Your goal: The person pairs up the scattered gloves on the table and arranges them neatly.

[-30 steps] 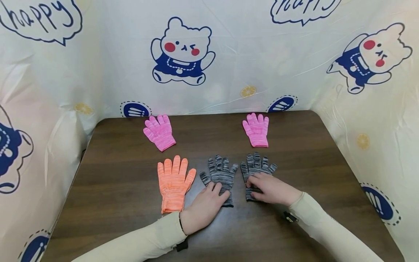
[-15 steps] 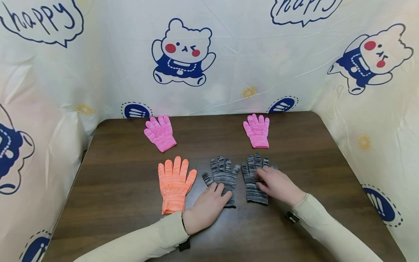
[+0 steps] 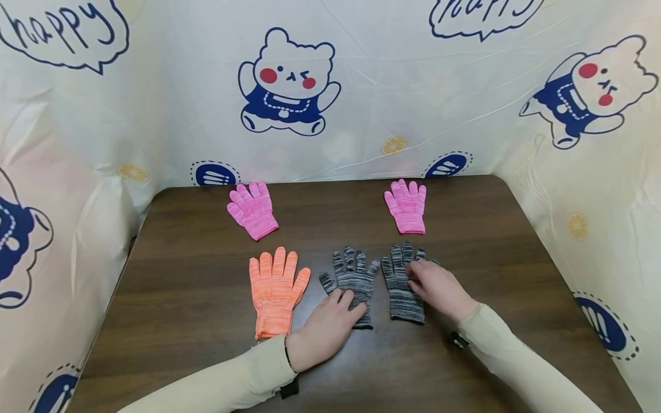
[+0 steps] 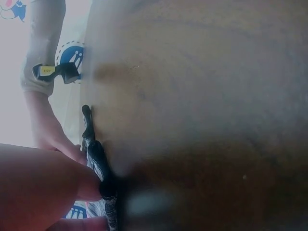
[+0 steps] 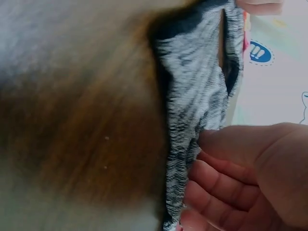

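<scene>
1. Just right of the orange glove (image 3: 275, 295), the left hand (image 3: 321, 331) rested, fingers loose, on the nearer grey glove (image 3: 357, 280), perhaps steadying it.
2. Farther right, the right hand (image 3: 443, 288), fingers curled, touched the farther grey glove (image 3: 405, 299) (any pinch was unclear), perhaps straightening it.

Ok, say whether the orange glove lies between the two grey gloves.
No, in the head view the orange glove lies left of both grey gloves.
</scene>
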The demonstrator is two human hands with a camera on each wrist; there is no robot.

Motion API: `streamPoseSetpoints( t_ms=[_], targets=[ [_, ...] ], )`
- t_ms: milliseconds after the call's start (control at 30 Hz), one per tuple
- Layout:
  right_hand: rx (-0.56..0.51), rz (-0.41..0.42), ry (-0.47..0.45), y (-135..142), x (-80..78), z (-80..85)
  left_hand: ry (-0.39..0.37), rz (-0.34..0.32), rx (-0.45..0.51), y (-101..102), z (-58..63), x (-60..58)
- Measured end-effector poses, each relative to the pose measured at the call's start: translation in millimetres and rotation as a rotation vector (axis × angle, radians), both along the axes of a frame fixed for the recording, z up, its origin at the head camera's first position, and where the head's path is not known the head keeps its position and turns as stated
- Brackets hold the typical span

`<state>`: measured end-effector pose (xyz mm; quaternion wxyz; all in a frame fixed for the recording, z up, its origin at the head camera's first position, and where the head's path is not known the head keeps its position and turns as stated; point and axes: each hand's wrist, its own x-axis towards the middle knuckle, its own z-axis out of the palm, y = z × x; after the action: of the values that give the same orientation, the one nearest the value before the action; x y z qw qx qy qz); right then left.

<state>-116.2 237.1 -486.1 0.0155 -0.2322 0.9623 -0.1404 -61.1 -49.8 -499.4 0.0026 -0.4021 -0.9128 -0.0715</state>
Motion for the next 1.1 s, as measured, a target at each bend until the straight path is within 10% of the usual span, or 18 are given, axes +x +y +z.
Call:
streamPoseSetpoints(
  t_ms=[800, 1100],
  targets=[
    [-0.062, 0.014, -0.036, -1.2, -6.9, -1.5, 0.045, -0.016, 0.005, -5.8, 6.4, 4.0],
    [-0.072, -0.251, 0.015, 23.5, -15.5, 6.2, 0.168, -0.105, -0.005, 27.3, 15.6, 2.2]
  ],
)
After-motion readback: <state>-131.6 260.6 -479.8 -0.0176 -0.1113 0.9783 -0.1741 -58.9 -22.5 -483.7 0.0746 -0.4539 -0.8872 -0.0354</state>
